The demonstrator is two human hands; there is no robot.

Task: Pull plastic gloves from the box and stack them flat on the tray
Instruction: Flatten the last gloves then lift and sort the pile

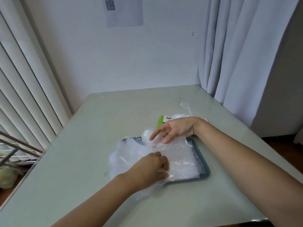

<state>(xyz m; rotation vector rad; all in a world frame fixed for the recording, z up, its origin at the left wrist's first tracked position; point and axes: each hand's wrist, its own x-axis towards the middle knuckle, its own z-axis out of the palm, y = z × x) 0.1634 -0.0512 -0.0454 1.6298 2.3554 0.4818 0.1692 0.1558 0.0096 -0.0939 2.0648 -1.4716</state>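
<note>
- Looking down from the head view, the person is reaching both bare arms over a pale green table [91, 131] toward a grey-blue tray [206, 171], which is sitting near the middle of it.
- A stack of clear plastic gloves [179, 155] is lying flat on the tray. It is covering most of the tray's floor and spilling over its left and near edges onto the table.
- The left hand [151, 168] is resting on the near-left part of the stack. Its fingers are curling down and its thumb is closing toward them, pinching a fold of the top film at the near edge.
- The right hand [176, 129] is hanging over the far edge of the stack with its fingers spread and mostly straight and its index finger pointing left. Its fingertips are touching the plastic there and gripping nothing.
- The gloves are thus lying between the two hands, under the left one and just below the fingertips of the right one.
- The box [161, 120], green and white, is lying on the table just beyond the tray. It is directly behind the right hand, which is hiding most of it.
- A tuft of clear plastic [186, 110] is sticking up from the box beyond the right wrist.
- Pale vertical blinds [21, 82] are hanging on the left and a white curtain [237, 54] on the right.
- A sheet of paper [124, 12] with a square code is hanging on the wall ahead.
</note>
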